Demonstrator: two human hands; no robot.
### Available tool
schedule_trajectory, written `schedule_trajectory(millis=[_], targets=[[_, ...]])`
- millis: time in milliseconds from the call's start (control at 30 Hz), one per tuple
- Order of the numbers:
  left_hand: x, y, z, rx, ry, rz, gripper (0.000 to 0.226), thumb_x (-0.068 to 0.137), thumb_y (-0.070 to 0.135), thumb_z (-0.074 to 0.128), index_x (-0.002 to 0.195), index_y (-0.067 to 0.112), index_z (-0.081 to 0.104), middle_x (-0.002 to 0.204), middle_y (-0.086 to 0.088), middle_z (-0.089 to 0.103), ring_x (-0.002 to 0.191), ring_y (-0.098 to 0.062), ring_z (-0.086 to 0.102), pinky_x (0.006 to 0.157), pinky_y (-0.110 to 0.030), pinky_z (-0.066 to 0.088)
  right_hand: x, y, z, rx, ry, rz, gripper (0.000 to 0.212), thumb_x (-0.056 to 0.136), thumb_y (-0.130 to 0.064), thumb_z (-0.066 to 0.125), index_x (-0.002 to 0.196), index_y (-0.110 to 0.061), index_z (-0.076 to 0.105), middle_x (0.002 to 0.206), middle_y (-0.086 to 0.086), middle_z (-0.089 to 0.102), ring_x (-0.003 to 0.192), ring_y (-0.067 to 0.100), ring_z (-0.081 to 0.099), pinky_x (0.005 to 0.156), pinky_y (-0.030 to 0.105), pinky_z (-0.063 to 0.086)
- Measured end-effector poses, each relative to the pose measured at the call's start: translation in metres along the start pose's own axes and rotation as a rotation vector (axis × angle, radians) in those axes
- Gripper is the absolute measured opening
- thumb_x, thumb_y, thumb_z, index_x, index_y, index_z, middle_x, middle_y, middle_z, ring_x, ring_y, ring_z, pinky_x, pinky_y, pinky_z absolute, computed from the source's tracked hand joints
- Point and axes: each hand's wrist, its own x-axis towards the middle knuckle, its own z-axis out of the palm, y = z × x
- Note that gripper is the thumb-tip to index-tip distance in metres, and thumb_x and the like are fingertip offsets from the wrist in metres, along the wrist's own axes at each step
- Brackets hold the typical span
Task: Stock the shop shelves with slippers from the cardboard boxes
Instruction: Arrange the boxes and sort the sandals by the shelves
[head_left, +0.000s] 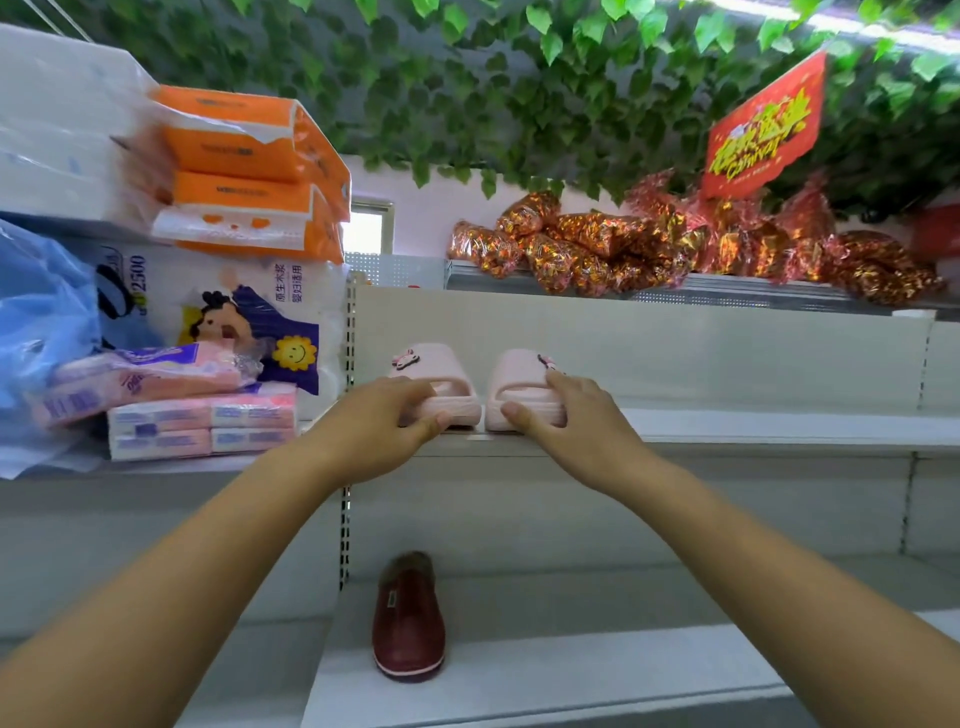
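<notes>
Two pale pink slide slippers stand side by side on the white middle shelf (753, 423), heels toward me. My left hand (382, 415) grips the heel of the left pink slipper (439, 366), fingers on top and thumb at the sole's edge. My right hand (574, 413) grips the heel of the right pink slipper (519, 371) the same way. Each slipper carries a small charm on its strap. On the lower shelf (597, 660) lies a single dark red closed slipper (409, 621), toe toward me. No cardboard box is in view.
Left of the shelf upright (347, 467) are stacked tissue packs (202, 423), a large paper roll pack (244, 322) and orange tissue packs (244, 176). Red-gold foil bags (675, 249) fill the top shelf. Green leaves and a red sign (763, 130) hang overhead.
</notes>
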Motion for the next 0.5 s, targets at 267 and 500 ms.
schedule_trajectory(millis=[267, 500], targets=[[0.026, -0.021, 0.009, -0.105, -0.048, -0.147, 0.02, 0.096, 0.045, 0.062, 0.103, 0.026, 0.064, 0.095, 0.007, 0.063, 0.09, -0.018, 0.06, 0.086, -0.041, 0.052, 0.045, -0.009, 0.021, -0.03, -0.091, 0.05, 0.091, 0.086, -0.076, 0.054, 0.154, -0.019, 0.033, 0.151, 0.009, 0.036, 0.139, 0.029, 0.035, 0.114, 0.044, 0.036], [0.018, -0.027, 0.02, -0.105, 0.063, -0.106, 0.024, 0.096, 0.037, 0.064, 0.114, 0.021, 0.067, 0.107, 0.002, 0.062, 0.1, -0.02, 0.058, 0.093, -0.042, 0.05, 0.057, -0.004, 0.031, -0.014, -0.063, 0.023, 0.093, 0.08, -0.079, 0.058, 0.149, -0.021, 0.039, 0.139, 0.006, 0.04, 0.128, 0.027, 0.044, 0.109, 0.044, 0.042]])
